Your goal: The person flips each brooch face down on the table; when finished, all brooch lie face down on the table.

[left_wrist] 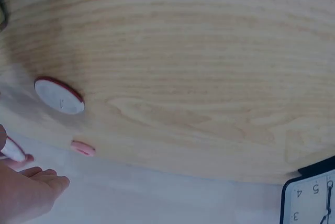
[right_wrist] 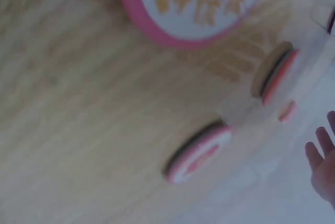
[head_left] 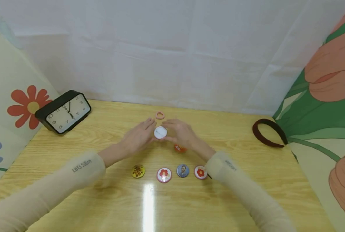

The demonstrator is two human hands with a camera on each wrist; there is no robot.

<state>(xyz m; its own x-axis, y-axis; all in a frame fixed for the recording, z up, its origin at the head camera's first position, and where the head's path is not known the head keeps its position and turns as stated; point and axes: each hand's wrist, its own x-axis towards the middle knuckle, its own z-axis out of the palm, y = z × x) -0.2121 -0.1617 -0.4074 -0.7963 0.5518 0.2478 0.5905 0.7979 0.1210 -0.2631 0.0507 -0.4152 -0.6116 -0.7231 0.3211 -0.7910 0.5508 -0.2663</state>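
Right hand (head_left: 184, 132) has the white disc (head_left: 160, 132) pinched at its edge by thumb and fingertips, plain pale face with a small mark turned up, pinkish rim. Left hand (head_left: 137, 137) is at the disc's 9 o'clock, fingers out and straight; can't quite tell from here if its thumb touches the rim.

Taking the disc as centre, person at 6: pink ring (left_wrist: 84, 148) at 12, near, on the wood-grain table (head_left: 233, 135). Orange-red badge (head_left: 179, 148) at 4, partly covered by the right hand. Nearer the person, a loose row: yellow badge (head_left: 138, 171) at 7, larger red-flower badge (head_left: 164, 175) at 6, blue portrait badge (head_left: 182, 170) at 5, second red-flower badge (head_left: 201, 172) between 4 and 5, just beside the right sleeve (head_left: 242, 187).

Left sleeve (head_left: 44, 193) comes in from 7, lettered cuff, same pale cloth. Black clock (head_left: 65, 112) well off between 9 and 10, tilted to my eye. Dark headband (head_left: 255, 130) at 3, well apart, near the table edge. White sheet (head_left: 178, 64) behind at 12.
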